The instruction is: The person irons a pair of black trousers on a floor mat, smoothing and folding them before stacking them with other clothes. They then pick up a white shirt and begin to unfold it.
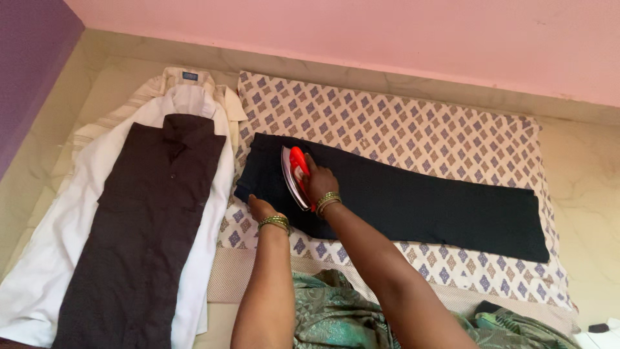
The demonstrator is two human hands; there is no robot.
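Observation:
A pair of dark trousers [420, 200] lies flat on a patterned cloth [400, 129] spread on the floor. My right hand [318, 181] grips the red handle of an electric iron [294, 176], which rests on the trousers near their left end. My left hand [260, 208] presses flat on the left edge of the trousers, just below and left of the iron. Both wrists wear bangles.
Left of the cloth lies a stack of shirts: a dark brown shirt [152, 220] on top of a white shirt [58, 258] and a striped cream one [116, 110]. A pink wall [387, 32] runs behind. Green fabric [336, 317] covers my lap.

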